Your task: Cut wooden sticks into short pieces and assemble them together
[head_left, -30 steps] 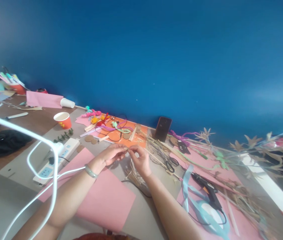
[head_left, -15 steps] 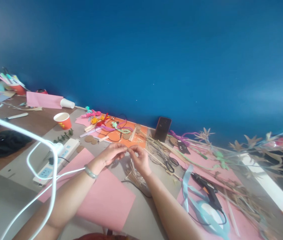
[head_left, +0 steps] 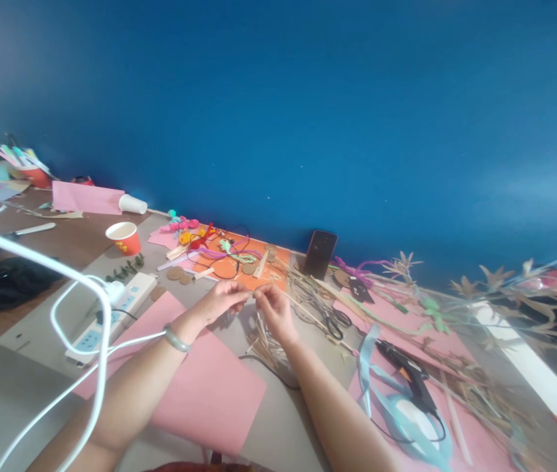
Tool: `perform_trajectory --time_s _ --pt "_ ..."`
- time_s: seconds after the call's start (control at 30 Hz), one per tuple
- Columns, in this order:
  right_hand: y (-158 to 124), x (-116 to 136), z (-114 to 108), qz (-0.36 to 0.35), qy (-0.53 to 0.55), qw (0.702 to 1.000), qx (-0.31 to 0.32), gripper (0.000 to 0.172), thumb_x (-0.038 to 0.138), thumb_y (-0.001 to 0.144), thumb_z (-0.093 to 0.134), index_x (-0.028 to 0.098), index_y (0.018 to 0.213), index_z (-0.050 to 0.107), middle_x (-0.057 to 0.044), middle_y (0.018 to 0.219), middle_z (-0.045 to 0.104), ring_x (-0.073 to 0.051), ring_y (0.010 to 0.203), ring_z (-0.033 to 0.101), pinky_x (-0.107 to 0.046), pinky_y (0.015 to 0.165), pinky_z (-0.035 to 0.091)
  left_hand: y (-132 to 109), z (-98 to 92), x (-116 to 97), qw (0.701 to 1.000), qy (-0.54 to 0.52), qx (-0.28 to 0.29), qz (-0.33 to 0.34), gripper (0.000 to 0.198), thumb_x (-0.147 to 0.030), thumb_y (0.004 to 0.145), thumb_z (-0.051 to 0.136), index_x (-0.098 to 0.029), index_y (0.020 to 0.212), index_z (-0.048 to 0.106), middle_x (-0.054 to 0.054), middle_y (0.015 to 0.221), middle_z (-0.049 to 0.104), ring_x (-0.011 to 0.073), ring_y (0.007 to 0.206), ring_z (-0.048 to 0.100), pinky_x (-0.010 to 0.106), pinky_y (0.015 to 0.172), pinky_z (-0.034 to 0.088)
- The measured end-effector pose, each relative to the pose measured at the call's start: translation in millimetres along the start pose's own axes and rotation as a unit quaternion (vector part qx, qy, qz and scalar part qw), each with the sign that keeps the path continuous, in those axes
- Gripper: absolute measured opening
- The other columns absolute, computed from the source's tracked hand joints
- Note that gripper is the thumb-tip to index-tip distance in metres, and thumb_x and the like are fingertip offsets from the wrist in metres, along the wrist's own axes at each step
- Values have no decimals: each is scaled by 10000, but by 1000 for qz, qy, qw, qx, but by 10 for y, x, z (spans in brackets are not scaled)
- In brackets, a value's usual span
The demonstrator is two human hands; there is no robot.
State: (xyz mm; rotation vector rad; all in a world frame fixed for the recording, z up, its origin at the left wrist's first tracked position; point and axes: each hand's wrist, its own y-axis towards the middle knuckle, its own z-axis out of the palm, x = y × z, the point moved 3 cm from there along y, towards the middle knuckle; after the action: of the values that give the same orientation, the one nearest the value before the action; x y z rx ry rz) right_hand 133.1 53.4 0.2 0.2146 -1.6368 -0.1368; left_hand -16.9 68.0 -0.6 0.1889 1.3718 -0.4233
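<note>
My left hand [head_left: 222,303], with a pale bangle [head_left: 176,338] at the wrist, is closed in a pinch over the middle of the table. Its fingertips nearly meet those of my right hand [head_left: 274,313], which is pinching too. Whatever sits between the fingertips is too small to name. Below the hands lies a bundle of thin dry straw-like strips [head_left: 266,347]. A pink sheet of paper [head_left: 209,393] is spread under my left forearm. To the right of my right hand are black-handled scissors [head_left: 336,323].
A white power strip [head_left: 111,318] and cable [head_left: 105,367] lie left, near a paper cup [head_left: 123,238]. A phone [head_left: 320,254] leans against the blue wall. At right are a glue gun [head_left: 409,373], blue ribbon [head_left: 396,419] and dry stems [head_left: 495,393]. Craft pieces cover an orange sheet [head_left: 278,275].
My hands have shifted very slightly and their fingertips are a little farther apart. The white cable has swung a bit to the left. Everything on the table stays put.
</note>
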Motion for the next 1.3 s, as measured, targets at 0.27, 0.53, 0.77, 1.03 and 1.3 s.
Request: perform_trajectory --time_s 0.27,0.53,0.77,1.03,1.3 --pt "15 37 -30 10 22 1000 2 251 423 806 592 187 745 534 38 581 484 -98 524 438 -237 553 386 -8 -14 -4 1000 -18 13 -17 239 -322 709 678 -116 760 569 -19 537 541 69 468 494 178 437 329" --pt "8 16 -26 -5 -21 999 26 250 422 806 591 181 749 552 12 628 531 -110 560 465 -236 546 390 13 4 6 1000 -4 6 -18 312 -421 763 602 -109 763 600 5 543 554 81 463 497 184 426 336" --pt "-16 52 13 -15 -54 998 25 256 419 809 577 174 734 556 -2 658 546 -125 604 492 -252 589 404 6 14 31 1000 10 8 -16 227 -333 727 633 -111 713 586 -3 534 545 75 477 492 178 442 343" --pt "-11 -22 -1 -9 -28 1000 9 274 447 806 567 183 746 524 4 648 517 -117 585 459 -235 545 386 9 18 34 999 5 23 -35 231 -333 731 622 -113 678 581 1 513 542 71 453 477 180 431 326" --pt "31 -47 -53 10 -6 1000 6 281 459 795 583 188 747 530 30 594 474 -103 528 415 -234 527 368 28 -24 45 999 -13 -3 -35 342 -436 747 611 -95 739 627 24 578 573 70 461 486 181 410 310"
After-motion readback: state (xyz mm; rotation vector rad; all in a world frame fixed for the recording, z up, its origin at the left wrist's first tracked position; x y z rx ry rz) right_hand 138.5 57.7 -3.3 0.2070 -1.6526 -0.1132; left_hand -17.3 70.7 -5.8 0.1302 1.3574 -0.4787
